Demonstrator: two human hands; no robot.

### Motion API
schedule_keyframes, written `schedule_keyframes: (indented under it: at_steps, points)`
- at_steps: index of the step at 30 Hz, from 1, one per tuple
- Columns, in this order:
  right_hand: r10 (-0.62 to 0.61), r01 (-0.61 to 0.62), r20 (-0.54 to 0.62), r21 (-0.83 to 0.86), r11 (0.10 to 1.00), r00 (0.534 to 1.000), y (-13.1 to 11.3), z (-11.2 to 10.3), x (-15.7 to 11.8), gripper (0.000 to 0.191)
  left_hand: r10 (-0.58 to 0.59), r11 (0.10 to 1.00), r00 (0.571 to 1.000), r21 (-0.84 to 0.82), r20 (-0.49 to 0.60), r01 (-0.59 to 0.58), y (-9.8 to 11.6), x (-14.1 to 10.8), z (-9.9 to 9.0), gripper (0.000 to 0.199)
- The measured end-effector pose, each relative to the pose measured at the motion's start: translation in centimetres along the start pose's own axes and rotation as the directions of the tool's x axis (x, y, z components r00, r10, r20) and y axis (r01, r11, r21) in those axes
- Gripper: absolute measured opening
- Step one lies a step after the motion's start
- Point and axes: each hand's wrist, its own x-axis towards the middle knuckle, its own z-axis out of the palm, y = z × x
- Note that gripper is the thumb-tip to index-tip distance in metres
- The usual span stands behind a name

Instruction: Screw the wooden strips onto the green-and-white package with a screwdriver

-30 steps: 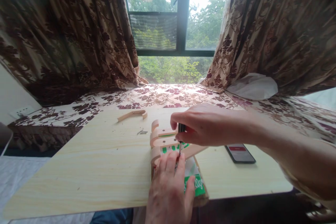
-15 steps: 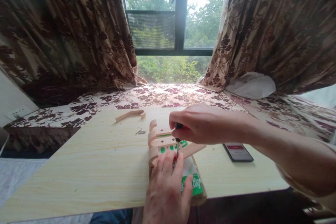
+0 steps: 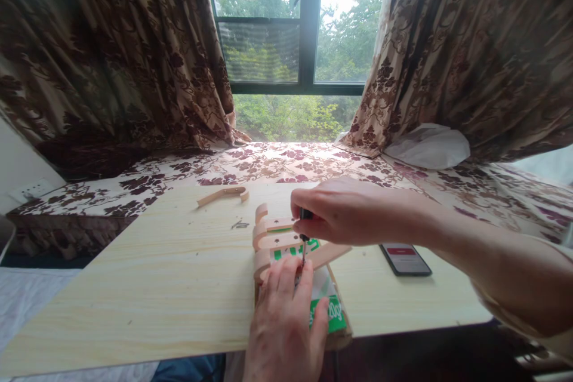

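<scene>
My right hand [image 3: 329, 209] is closed around the black handle of a screwdriver [image 3: 305, 215], held upright. Its thin shaft points down at a curved wooden hook [image 3: 330, 255], the tip between the fingertips of my left hand [image 3: 286, 304]. That hand lies over the near part of the hook with fingers stretched out and slightly spread, pressing on it. Under the hook is a block wrapped in white and green packaging [image 3: 335, 313]. Further wooden hooks [image 3: 276, 241] sit across the block's far part, screw heads showing on them. The screw at the driver's tip is mostly hidden.
On the pale wooden table [image 3: 156, 286], a loose wooden hook [image 3: 222, 195] and several small screws [image 3: 240, 224] lie to the left. A phone [image 3: 406, 259] rests at the right. Behind are a flowered cover [image 3: 286, 164], a white plastic bag [image 3: 430, 146], curtains and a window.
Almost nothing differs. My right hand and the screwdriver have shifted very slightly to the right; my left hand stays in place.
</scene>
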Motion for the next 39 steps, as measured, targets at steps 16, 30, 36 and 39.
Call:
schedule_keyframes:
  at_steps: [16, 30, 36, 39]
  points:
    - [-0.003, -0.001, -0.048, -0.064, 0.998, 0.999, 0.2, 0.4, 0.3, 0.021, -0.003, 1.0, 1.0, 0.003, -0.017, 0.003, -0.1, -0.2, 0.1, 0.041]
    - [-0.037, 0.034, -0.061, -0.044, 0.998, 0.997, -0.2, 0.3, 0.4, 0.02, -0.006, 1.0, 1.0, -0.002, -0.024, 0.006, -0.1, 0.1, 0.1, 0.04]
    - [-0.119, 0.119, 0.009, 0.012, 0.993, 0.993, -0.1, -1.0, -0.3, 0.017, 0.005, 1.0, 1.0, -0.01, -0.026, -0.005, -0.1, 0.1, 0.1, 0.04]
    - [-0.091, 0.091, 0.033, -0.017, 0.996, 0.995, -0.5, -0.7, -0.2, 0.022, -0.002, 1.0, 1.0, -0.002, -0.031, 0.001, -0.2, 0.0, 0.1, 0.04]
